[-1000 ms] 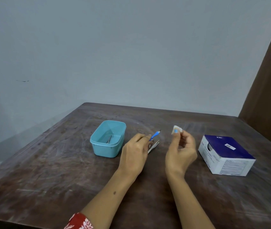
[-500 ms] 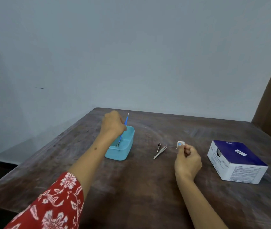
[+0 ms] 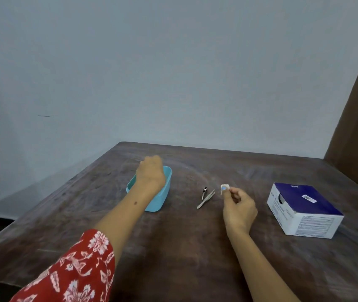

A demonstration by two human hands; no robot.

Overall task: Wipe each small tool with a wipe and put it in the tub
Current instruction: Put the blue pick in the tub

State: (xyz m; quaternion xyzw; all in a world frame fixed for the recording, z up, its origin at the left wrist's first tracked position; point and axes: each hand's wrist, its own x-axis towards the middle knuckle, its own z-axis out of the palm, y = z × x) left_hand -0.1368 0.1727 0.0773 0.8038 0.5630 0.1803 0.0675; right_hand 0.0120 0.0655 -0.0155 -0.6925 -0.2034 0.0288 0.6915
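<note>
While the left hand [image 3: 150,171] reaches over the small light-blue rectangular plastic tub [image 3: 162,192], its back faces the camera and its fingers curl down out of sight, so whether it holds anything cannot be told. This hand and its forearm cover most of the tub's opening, and what lies inside is hidden. A red sleeve with a white floral print [image 3: 75,271] covers the upper part of that arm at the lower left.

The tub stands on a dark brown, scuffed wooden worktop [image 3: 184,247], left of centre. Just to its right, apart from it, two small metal tools lie on the bare wood: a slim silver pair of tweezers [image 3: 206,199] lying at a slant, and a short, dark-tipped metal tool [image 3: 204,192] just beside the tweezers' far end; what kind of tool it is cannot be made out.

Right of the tools, the right hand [image 3: 240,211] is raised a little above the worktop, pinching a small folded white wipe [image 3: 224,188] between thumb and forefinger, the other fingers curled in. The thumbnail is painted blue.

Further right sits a white cardboard box with a dark blue top [image 3: 304,210], well apart from the tub. A plain pale wall rises behind the worktop.
</note>
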